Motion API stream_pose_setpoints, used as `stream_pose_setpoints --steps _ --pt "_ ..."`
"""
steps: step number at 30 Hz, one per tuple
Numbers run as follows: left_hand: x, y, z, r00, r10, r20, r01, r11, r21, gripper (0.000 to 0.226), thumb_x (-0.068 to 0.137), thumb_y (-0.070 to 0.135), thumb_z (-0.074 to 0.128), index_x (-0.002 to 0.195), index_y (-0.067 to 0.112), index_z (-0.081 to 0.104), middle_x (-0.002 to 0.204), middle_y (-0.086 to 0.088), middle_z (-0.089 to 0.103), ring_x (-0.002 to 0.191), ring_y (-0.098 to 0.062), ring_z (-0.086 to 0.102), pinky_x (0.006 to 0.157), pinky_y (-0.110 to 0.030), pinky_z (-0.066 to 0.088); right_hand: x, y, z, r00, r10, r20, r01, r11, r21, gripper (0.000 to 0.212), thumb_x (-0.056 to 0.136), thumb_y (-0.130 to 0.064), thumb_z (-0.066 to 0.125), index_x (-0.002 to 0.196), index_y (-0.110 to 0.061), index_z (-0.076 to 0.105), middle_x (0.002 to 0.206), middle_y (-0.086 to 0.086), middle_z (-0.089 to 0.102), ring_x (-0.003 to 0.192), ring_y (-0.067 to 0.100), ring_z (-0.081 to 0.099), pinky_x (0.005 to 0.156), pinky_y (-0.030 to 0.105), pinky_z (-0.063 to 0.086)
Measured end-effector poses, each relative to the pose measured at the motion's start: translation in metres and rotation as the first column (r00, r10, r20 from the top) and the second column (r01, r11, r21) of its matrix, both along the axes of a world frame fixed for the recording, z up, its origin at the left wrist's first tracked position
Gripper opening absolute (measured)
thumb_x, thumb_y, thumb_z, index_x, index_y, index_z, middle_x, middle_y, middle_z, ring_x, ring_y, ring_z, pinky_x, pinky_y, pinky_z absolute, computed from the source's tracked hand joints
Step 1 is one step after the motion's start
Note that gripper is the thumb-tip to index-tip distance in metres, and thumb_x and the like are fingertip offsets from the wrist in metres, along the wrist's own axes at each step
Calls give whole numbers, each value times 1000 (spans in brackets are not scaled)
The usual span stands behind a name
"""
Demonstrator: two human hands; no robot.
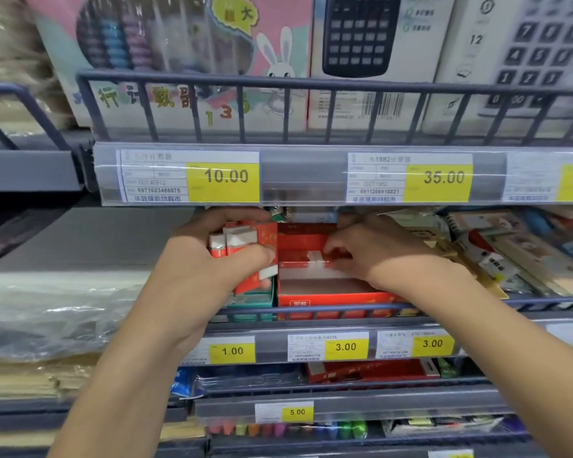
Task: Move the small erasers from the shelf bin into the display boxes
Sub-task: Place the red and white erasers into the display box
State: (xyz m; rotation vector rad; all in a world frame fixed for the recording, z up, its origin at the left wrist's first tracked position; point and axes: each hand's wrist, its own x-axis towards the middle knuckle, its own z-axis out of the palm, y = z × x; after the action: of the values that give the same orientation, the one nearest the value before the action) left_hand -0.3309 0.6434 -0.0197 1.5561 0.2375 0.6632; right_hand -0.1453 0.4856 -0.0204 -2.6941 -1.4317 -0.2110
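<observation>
The erasers [237, 241] are white in red-orange sleeves. The display box [331, 297] is red-orange with a white inner floor; the box [250, 300] beside it is teal green. Price tags [224, 181] have bright yellow panels with dark digits on white labels. Shelf rails [311, 84] are dark blue-grey. The abacus box [179, 61] is pink with a white rabbit.

The upper shelf's price rail [311, 175] hung low over the red display box [328, 297], narrowing entry; packets [510, 252] crowded its right.
</observation>
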Motion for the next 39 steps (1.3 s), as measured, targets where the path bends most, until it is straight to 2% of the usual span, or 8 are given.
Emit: stream_pose_setpoints --steps 4,10,15,22,32,35,38,39 --pt "1 -7 0 1000 -15 -11 15 1000 0 36 79 -5 79 92 29 81 107 -13 74 67 -13 74 55 -18 56 -6 -9 11 996 14 -85 -15 1000 -20 24 93 -42 64 115 -34 71 110 -9 64 106 19 55 88 29 44" --pt "4 -14 1 999 -43 -25 42 999 -32 34 80 0 79 94 31 80 86 -5 79 61 -23 75 54 -19 55 -26 -22 15 999 -36 13 32 971 237 26 98 -46 54 122 -41 62 113 -14 70 103 18 61 78 25 41" --pt "4 -17 1 998 -63 -18 62 997 -46 34 82 -2 78 95 28 80 80 -6 78 59 -21 74 51 -17 52 -20 -21 11 984 -115 -133 114 993 -15 29 94 -40 64 123 -40 59 125 -7 60 110 22 58 94 34 50" --pt "3 -16 0 997 -71 -4 70 994 -83 34 82 -6 77 95 25 80 83 -10 78 60 -22 72 54 -20 55 -13 -2 9 999 -49 2 49 991 -123 41 89 -7 61 117 -36 65 127 -3 58 117 25 54 88 32 45" --pt "2 -13 -3 996 -91 -6 90 992 -86 33 75 5 83 98 28 80 85 -11 78 63 -24 73 60 -25 58 -8 -5 11 1000 12 6 -12 998 -63 17 93 -28 62 106 -37 68 115 -7 64 107 24 58 83 31 47" --pt "3 -16 -2 995 -102 -4 101 990 -96 32 70 13 82 98 29 80 86 -10 78 65 -25 74 62 -27 59 -17 -14 19 1000 1 -21 0 997 77 17 94 -46 61 107 -36 66 103 -14 68 97 16 62 82 31 51" --pt "4 -19 -3 992 -119 27 122 985 -119 29 72 12 81 96 28 80 88 -9 79 69 -25 75 63 -30 61 -43 -23 20 959 104 -265 25 897 442 17 89 -55 63 104 -46 64 87 -27 69 83 -1 63 72 12 47" --pt "4 -20 -3 990 -130 44 135 983 -124 27 73 12 82 96 27 80 89 -9 79 72 -25 76 64 -31 62 -54 -23 20 914 200 -354 8 862 508 20 87 -54 66 105 -46 64 89 -27 69 82 0 64 72 13 49"
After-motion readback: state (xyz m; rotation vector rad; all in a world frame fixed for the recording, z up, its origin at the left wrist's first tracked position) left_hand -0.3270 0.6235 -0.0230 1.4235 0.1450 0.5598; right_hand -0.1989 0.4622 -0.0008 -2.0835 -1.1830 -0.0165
